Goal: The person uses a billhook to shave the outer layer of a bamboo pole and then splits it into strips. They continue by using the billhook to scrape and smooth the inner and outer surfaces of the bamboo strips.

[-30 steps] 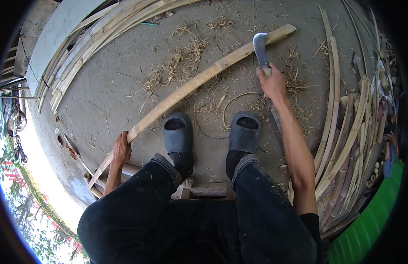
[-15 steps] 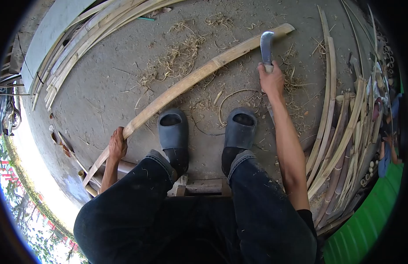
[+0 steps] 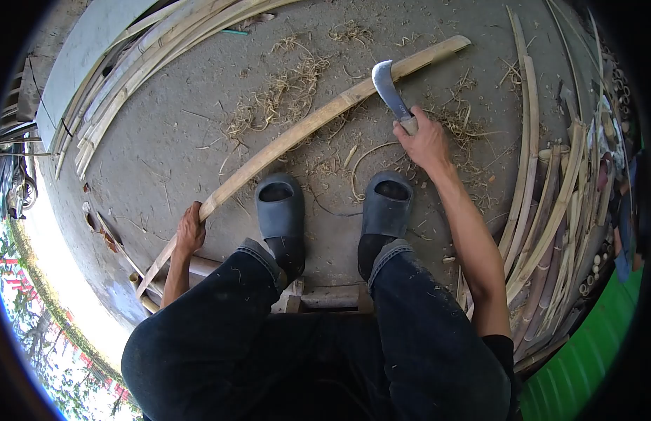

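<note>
A long split bamboo strip (image 3: 290, 137) runs diagonally from the lower left to the upper right, above my shoes. My left hand (image 3: 190, 230) is wrapped round it near its lower end. My right hand (image 3: 425, 142) grips the pale handle of a curved knife (image 3: 388, 88), and its fingers are closed. The hooked blade points up and left and overlaps the strip's upper part; whether it touches the strip I cannot tell.
Grey slip-on shoes (image 3: 280, 207) stand on the concrete floor (image 3: 164, 133). Bamboo shavings (image 3: 283, 91) lie beyond the strip. Bamboo strips (image 3: 143, 56) lie upper left, and more bamboo (image 3: 550, 238) is at the right, beside a green sheet (image 3: 585, 351).
My right hand has moved slightly left, and the knife has swung from upright to a leftward tilt across the strip. My left hand keeps its hold.
</note>
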`<state>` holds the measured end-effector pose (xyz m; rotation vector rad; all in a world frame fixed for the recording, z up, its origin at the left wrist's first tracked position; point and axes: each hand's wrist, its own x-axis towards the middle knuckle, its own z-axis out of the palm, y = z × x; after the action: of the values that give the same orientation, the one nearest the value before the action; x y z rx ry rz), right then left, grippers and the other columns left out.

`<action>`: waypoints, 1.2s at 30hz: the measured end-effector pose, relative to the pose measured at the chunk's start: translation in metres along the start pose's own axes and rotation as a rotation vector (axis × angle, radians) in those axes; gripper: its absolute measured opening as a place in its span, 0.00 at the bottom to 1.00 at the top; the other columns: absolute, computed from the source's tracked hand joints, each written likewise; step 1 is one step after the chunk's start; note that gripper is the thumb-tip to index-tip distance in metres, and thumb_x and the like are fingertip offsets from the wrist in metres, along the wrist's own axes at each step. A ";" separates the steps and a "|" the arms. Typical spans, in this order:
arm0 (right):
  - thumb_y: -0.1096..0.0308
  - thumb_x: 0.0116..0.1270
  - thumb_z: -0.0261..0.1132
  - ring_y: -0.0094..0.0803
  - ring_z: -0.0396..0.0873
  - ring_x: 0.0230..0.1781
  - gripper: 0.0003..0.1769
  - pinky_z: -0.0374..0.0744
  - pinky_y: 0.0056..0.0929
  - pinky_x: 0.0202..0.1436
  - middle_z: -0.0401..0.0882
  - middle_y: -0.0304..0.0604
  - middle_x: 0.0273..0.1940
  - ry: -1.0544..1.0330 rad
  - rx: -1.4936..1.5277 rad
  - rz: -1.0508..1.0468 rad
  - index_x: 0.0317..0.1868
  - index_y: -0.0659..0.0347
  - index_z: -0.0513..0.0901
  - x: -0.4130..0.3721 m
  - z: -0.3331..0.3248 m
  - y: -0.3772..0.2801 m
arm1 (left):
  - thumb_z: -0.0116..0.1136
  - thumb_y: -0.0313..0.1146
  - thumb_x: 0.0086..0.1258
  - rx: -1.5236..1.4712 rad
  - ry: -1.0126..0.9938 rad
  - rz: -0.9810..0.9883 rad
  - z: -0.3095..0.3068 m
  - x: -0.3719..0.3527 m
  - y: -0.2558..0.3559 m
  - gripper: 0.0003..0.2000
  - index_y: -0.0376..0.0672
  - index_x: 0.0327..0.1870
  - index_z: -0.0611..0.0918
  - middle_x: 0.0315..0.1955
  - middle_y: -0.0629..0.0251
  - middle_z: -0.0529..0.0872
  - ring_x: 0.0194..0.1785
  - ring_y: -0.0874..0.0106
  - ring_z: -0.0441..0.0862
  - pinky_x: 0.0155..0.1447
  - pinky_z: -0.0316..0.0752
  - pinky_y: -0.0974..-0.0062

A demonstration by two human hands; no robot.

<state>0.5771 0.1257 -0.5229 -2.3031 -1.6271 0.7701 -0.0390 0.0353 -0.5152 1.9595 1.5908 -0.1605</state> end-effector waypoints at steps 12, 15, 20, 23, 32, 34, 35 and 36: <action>0.48 0.69 0.69 0.61 0.85 0.53 0.39 0.82 0.48 0.58 0.86 0.69 0.48 -0.012 0.071 0.088 0.66 0.75 0.76 0.043 -0.027 0.026 | 0.47 0.16 0.64 -0.129 -0.191 -0.095 -0.019 0.009 -0.004 0.09 0.34 0.45 0.74 0.31 0.45 0.85 0.40 0.44 0.85 0.48 0.77 0.55; 0.48 0.68 0.69 0.60 0.86 0.53 0.38 0.83 0.47 0.57 0.86 0.68 0.48 0.191 0.140 0.200 0.66 0.74 0.77 0.080 -0.035 0.036 | 0.48 0.19 0.68 -0.126 -0.216 -0.095 -0.019 0.009 -0.006 0.07 0.34 0.44 0.76 0.31 0.47 0.86 0.39 0.48 0.86 0.47 0.78 0.57; 0.47 0.66 0.70 0.60 0.87 0.48 0.37 0.83 0.52 0.54 0.88 0.65 0.44 -0.247 -0.037 -0.164 0.66 0.67 0.77 0.009 -0.023 -0.025 | 0.50 0.23 0.71 -0.188 -0.364 -0.213 -0.019 0.012 -0.005 0.04 0.34 0.41 0.78 0.31 0.52 0.87 0.37 0.55 0.86 0.46 0.78 0.59; 0.47 0.67 0.69 0.61 0.87 0.47 0.36 0.83 0.51 0.53 0.88 0.65 0.42 -0.360 -0.195 -0.137 0.65 0.68 0.77 0.004 -0.041 -0.045 | 0.52 0.23 0.71 -0.198 -0.375 -0.213 -0.022 0.011 0.004 0.05 0.34 0.43 0.79 0.30 0.52 0.87 0.38 0.57 0.86 0.45 0.78 0.60; 0.49 0.67 0.69 0.65 0.86 0.44 0.32 0.83 0.57 0.53 0.87 0.65 0.39 -0.121 -0.036 -0.147 0.64 0.63 0.78 0.011 -0.018 -0.030 | 0.51 0.23 0.66 -0.279 -0.467 -0.278 -0.034 0.013 0.010 0.06 0.36 0.39 0.81 0.28 0.60 0.88 0.33 0.68 0.84 0.40 0.78 0.66; 0.49 0.67 0.69 0.64 0.86 0.45 0.33 0.82 0.56 0.53 0.87 0.65 0.39 -0.229 -0.088 -0.162 0.64 0.63 0.78 -0.007 -0.018 -0.044 | 0.51 0.24 0.66 -0.302 -0.496 -0.282 -0.035 0.010 0.016 0.06 0.36 0.38 0.81 0.28 0.61 0.88 0.33 0.69 0.84 0.40 0.78 0.67; 0.49 0.66 0.69 0.64 0.86 0.45 0.33 0.82 0.56 0.54 0.87 0.65 0.39 -0.328 -0.126 -0.168 0.64 0.63 0.78 -0.010 -0.022 -0.049 | 0.51 0.24 0.65 -0.307 -0.526 -0.278 -0.036 0.012 0.017 0.06 0.36 0.38 0.81 0.28 0.62 0.88 0.33 0.71 0.84 0.39 0.79 0.68; 0.48 0.67 0.69 0.62 0.87 0.47 0.33 0.83 0.53 0.54 0.87 0.65 0.41 -0.313 -0.195 -0.071 0.62 0.66 0.79 0.005 -0.041 -0.057 | 0.51 0.24 0.65 -0.306 -0.532 -0.272 -0.035 0.012 0.016 0.06 0.36 0.38 0.81 0.28 0.62 0.88 0.33 0.71 0.84 0.39 0.79 0.68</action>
<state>0.5542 0.1560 -0.4641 -2.3295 -1.9851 1.0408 -0.0308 0.0624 -0.4863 1.3203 1.4123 -0.4751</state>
